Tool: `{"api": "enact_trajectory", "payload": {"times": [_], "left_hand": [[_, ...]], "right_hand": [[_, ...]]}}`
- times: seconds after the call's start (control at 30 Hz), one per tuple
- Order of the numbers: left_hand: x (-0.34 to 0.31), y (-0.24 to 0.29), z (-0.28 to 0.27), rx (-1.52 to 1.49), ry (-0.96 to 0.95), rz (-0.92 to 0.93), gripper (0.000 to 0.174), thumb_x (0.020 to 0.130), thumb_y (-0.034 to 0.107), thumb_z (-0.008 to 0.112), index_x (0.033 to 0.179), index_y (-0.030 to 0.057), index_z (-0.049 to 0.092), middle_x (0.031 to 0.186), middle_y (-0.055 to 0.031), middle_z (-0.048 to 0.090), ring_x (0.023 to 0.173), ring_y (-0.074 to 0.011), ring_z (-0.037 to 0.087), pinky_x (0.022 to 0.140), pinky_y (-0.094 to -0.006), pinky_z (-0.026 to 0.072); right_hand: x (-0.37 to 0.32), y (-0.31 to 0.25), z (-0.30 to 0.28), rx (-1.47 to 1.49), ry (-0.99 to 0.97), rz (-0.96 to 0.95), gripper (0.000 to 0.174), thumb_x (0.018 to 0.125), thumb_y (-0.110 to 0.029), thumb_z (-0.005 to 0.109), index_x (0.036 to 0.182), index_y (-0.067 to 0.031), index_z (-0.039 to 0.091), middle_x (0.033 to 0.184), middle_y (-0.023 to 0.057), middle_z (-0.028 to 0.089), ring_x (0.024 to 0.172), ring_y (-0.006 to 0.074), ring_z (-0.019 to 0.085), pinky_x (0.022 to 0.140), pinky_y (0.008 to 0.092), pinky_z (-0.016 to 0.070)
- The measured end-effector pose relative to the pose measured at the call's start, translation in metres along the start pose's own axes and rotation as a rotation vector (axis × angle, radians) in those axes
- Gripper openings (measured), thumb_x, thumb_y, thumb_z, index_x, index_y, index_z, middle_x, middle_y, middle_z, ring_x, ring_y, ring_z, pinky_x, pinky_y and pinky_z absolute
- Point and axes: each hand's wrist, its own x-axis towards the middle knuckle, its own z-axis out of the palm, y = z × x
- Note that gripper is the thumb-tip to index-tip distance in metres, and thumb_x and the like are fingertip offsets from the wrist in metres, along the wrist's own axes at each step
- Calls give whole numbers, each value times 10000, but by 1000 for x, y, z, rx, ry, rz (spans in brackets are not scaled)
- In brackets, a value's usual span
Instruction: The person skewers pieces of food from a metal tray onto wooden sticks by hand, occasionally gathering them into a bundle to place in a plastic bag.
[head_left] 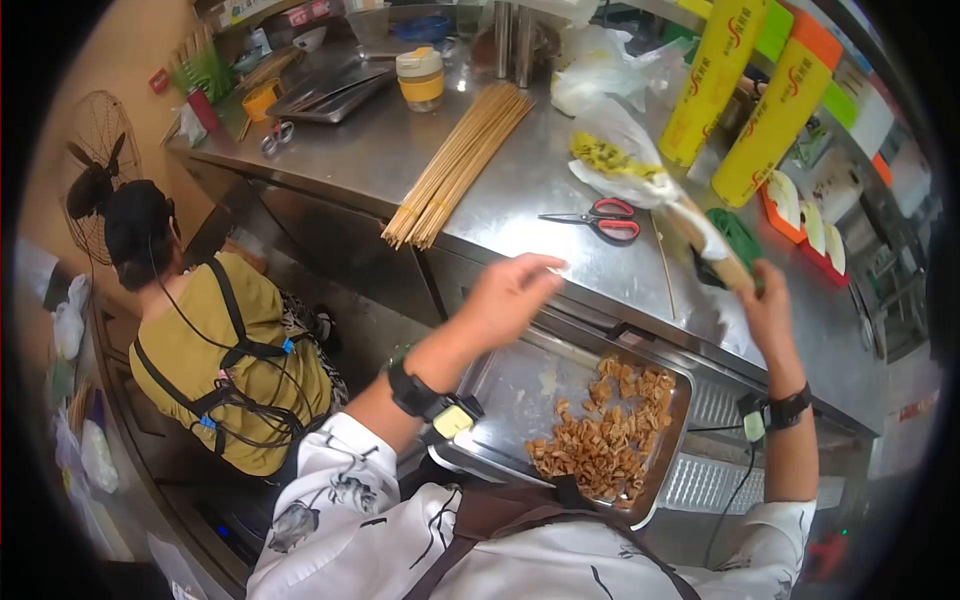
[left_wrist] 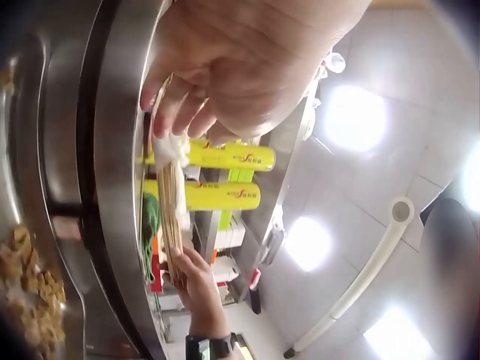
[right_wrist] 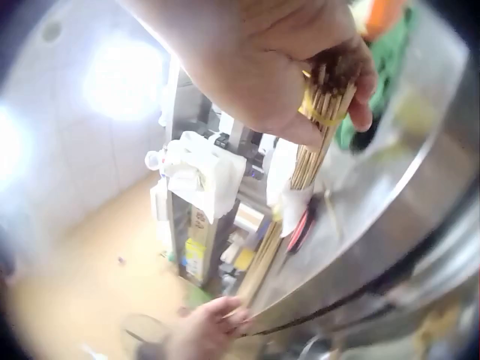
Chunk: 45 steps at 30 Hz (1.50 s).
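My right hand [head_left: 770,312] grips one end of a bundle of thin wooden skewers [right_wrist: 311,161], where a yellow rubber band goes round them. White plastic wraps part of the bundle farther along, as the right wrist view shows. Apart from it in the head view, my left hand [head_left: 508,300] hovers over the counter's front edge, its fingers loosely bent around nothing. Between the hands, red-and-black handled scissors [head_left: 615,222] lie on the steel counter [head_left: 520,215]. One loose skewer [head_left: 664,268] lies close to them.
Below the counter edge, a metal tray [head_left: 500,385] holds brown food pieces [head_left: 605,435]. Another skewer bundle [head_left: 460,165] and a lidded cup [head_left: 420,80] stand farther left. Two yellow boxes [head_left: 775,115] rise at the back right. A person [head_left: 215,330] sits at left.
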Motion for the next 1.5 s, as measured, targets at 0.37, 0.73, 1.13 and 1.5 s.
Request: {"api": "enact_trajectory", "payload": {"times": [0.37, 0.73, 1.13, 1.5], "left_hand": [[23, 5, -86, 1403, 340, 66, 400, 688, 187, 722, 998, -15, 570, 984, -178, 558, 933, -332, 553, 731, -402, 492], [49, 21, -99, 1263, 1, -376, 284, 714, 197, 617, 825, -64, 635, 776, -211, 645, 795, -295, 662, 733, -401, 517], [-83, 58, 16, -300, -253, -310, 454, 825, 200, 597, 1177, -43, 444, 964, -78, 564, 818, -140, 557, 688, -280, 469], [-70, 17, 51, -414, -452, -372, 567, 852, 158, 629, 1315, -14, 352, 1226, -155, 525, 1113, -219, 527, 915, -332, 423]], "right_hand": [[-37, -81, 37, -344, 146, -429, 377, 780, -47, 616, 1136, 6, 503, 1138, 187, 520, 1078, 352, 491, 916, 384, 401], [-88, -81, 54, -122, -14, -295, 310, 796, -68, 618, 1083, 16, 540, 1043, 175, 573, 989, 326, 555, 857, 357, 440], [-73, -111, 77, 919, -436, 97, 410, 925, -282, 512, 1210, 12, 491, 1094, 124, 598, 977, 187, 594, 880, 321, 473], [-101, -96, 80, 1101, -515, 284, 337, 830, -129, 575, 1108, 14, 450, 715, 52, 548, 572, 128, 566, 501, 256, 467]]}}
